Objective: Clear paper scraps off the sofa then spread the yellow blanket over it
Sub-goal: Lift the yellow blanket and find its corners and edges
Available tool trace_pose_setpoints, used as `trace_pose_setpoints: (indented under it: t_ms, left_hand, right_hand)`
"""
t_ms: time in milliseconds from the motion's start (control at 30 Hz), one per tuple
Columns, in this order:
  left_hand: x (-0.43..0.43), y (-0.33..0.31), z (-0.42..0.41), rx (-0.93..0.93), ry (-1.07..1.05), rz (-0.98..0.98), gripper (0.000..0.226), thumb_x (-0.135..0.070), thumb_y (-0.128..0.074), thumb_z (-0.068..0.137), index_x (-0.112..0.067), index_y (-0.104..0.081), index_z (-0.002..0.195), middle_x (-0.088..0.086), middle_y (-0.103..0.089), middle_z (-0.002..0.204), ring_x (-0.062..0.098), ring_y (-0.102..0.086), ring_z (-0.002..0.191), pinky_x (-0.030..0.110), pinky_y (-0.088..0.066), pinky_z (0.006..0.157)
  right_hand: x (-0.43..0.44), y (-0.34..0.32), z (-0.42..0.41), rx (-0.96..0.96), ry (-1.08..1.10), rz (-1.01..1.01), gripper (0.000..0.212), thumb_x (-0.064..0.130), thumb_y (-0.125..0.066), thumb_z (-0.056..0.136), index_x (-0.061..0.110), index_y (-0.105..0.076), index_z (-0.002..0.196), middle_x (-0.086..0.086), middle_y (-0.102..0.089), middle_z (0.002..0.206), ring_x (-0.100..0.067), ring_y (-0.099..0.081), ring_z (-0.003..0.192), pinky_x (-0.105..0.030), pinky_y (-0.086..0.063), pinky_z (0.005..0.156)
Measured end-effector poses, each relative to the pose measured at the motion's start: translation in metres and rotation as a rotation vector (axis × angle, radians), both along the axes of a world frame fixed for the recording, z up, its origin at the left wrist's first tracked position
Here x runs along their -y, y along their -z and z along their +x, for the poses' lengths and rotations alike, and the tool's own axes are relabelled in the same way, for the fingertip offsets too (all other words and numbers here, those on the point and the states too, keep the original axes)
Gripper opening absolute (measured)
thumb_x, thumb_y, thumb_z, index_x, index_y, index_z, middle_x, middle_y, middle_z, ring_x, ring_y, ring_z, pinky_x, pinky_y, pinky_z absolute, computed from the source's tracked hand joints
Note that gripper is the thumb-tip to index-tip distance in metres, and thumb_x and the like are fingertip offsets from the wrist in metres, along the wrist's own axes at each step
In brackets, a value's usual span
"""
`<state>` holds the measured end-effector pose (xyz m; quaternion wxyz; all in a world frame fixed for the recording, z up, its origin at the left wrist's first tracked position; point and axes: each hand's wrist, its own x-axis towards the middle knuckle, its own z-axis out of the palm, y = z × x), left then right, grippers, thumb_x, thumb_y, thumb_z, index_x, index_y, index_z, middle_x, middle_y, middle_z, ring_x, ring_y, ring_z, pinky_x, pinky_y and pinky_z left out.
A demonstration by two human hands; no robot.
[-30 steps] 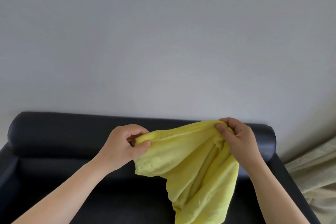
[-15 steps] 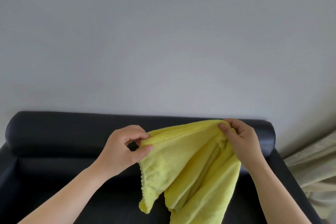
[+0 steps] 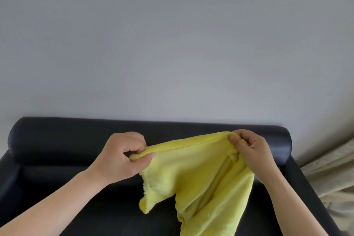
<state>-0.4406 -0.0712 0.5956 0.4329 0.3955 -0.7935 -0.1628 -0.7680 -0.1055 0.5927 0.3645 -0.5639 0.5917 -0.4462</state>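
Both hands hold the yellow blanket (image 3: 193, 174) up in the air in front of the sofa (image 3: 57, 140), none of the visible cloth resting on the seat. The left hand (image 3: 118, 157) pinches one end of the top hem between thumb and curled fingers; the right hand (image 3: 251, 155) grasps the other end, thumb pressed on the near face and fingers wrapped over the edge. The blanket is a soft, fuzzy fleece with a rolled, nubby hem stretched between the two grips; below it the fabric sags in deep vertical folds, a loose corner dangling lower left. The sofa is dark, smooth and faintly glossy, with a rounded bolster-like backrest. Behind it stands a plain grey wall (image 3: 172, 44), and a pale beige curtain (image 3: 329, 174) hangs in creases at the right.
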Motion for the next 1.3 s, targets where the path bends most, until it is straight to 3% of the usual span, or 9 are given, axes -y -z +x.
trace_pose_setpoints:
  t_ms: [200,467,633,733,833,967,1067,1200,1300]
  left_hand:
    - [0.002,-0.024,-0.010,-0.079,-0.061,-0.038,0.020,-0.027,-0.068,0.077,-0.008,-0.075,0.074,-0.007,-0.071,0.078,0.006,-0.067,0.077,0.017,-0.053,0.069]
    - [0.018,-0.036,0.000,0.149,-0.155,-0.309,0.042,-0.025,-0.067,0.081,-0.007,-0.051,0.047,-0.003,-0.051,0.050,0.013,-0.049,0.049,0.025,-0.040,0.048]
    - [0.016,-0.041,-0.006,-0.098,-0.299,0.084,0.028,-0.026,-0.080,0.071,-0.019,-0.053,0.075,0.001,-0.060,0.065,0.010,-0.057,0.059,0.014,-0.044,0.057]
    - [0.017,-0.033,-0.008,-0.146,-0.335,0.524,0.028,-0.024,-0.082,0.069,-0.025,-0.067,0.093,0.002,-0.070,0.075,0.006,-0.063,0.065,0.018,-0.052,0.071]
    - [0.011,-0.022,-0.011,-0.212,-0.188,0.850,0.012,-0.019,-0.077,0.076,-0.013,-0.075,0.086,0.002,-0.074,0.079,0.011,-0.069,0.074,0.037,-0.055,0.090]
    - [0.004,-0.028,-0.014,-0.305,-0.042,0.883,0.027,-0.035,-0.079,0.072,-0.013,-0.074,0.088,0.006,-0.074,0.095,0.019,-0.068,0.097,0.039,-0.050,0.098]
    - [0.003,-0.035,-0.024,-0.401,-0.012,0.920,0.043,-0.039,-0.078,0.064,-0.002,-0.067,0.085,0.010,-0.070,0.087,0.025,-0.068,0.089,0.045,-0.053,0.094]
    - [-0.003,-0.036,-0.051,-0.411,-0.116,0.904,0.040,-0.036,-0.076,0.064,-0.001,-0.063,0.077,0.012,-0.066,0.077,0.027,-0.063,0.075,0.056,-0.051,0.083]
    - [-0.012,-0.034,-0.072,-0.384,-0.180,0.919,0.040,-0.041,-0.078,0.057,-0.006,-0.063,0.071,0.013,-0.065,0.074,0.028,-0.062,0.069,0.042,-0.051,0.067]
  right_hand:
    - [-0.003,0.006,0.000,0.048,-0.012,0.000,0.010,0.019,-0.062,0.092,0.020,-0.070,0.085,0.008,-0.063,0.067,-0.008,-0.055,0.065,-0.020,-0.048,0.061]
    - [-0.008,0.001,0.002,0.056,-0.076,0.009,0.011,0.018,-0.063,0.092,0.018,-0.070,0.083,0.006,-0.063,0.067,-0.007,-0.056,0.062,-0.020,-0.048,0.059]
    - [-0.013,-0.005,0.002,0.127,-0.032,-0.045,0.009,0.022,-0.064,0.090,0.018,-0.070,0.084,0.004,-0.061,0.065,-0.008,-0.057,0.060,-0.020,-0.047,0.057]
    - [-0.017,-0.007,0.001,0.146,-0.048,-0.079,0.034,0.056,-0.067,0.075,0.024,-0.070,0.086,0.001,-0.061,0.069,-0.012,-0.054,0.064,-0.028,-0.046,0.060]
    - [-0.016,-0.008,0.001,0.141,-0.029,-0.096,0.006,0.031,-0.065,0.087,0.029,-0.070,0.084,0.001,-0.059,0.069,-0.015,-0.050,0.066,-0.027,-0.045,0.060]
    - [-0.010,-0.004,-0.003,0.069,0.079,-0.093,0.014,0.020,-0.064,0.090,0.031,-0.069,0.084,0.009,-0.061,0.067,-0.011,-0.053,0.065,-0.022,-0.045,0.060]
    - [-0.005,-0.002,-0.003,0.051,0.203,-0.067,0.014,0.021,-0.069,0.087,0.030,-0.068,0.097,0.014,-0.072,0.086,-0.009,-0.067,0.086,-0.026,-0.049,0.076]
    - [-0.018,-0.011,0.018,0.360,0.348,-0.034,0.023,0.017,-0.068,0.087,0.023,-0.063,0.109,-0.004,-0.074,0.097,-0.013,-0.071,0.078,-0.030,-0.055,0.073]
    - [-0.044,-0.023,0.050,0.557,0.252,-0.020,0.025,0.013,-0.063,0.090,0.026,-0.062,0.112,-0.002,-0.075,0.094,-0.014,-0.068,0.075,-0.026,-0.053,0.062]
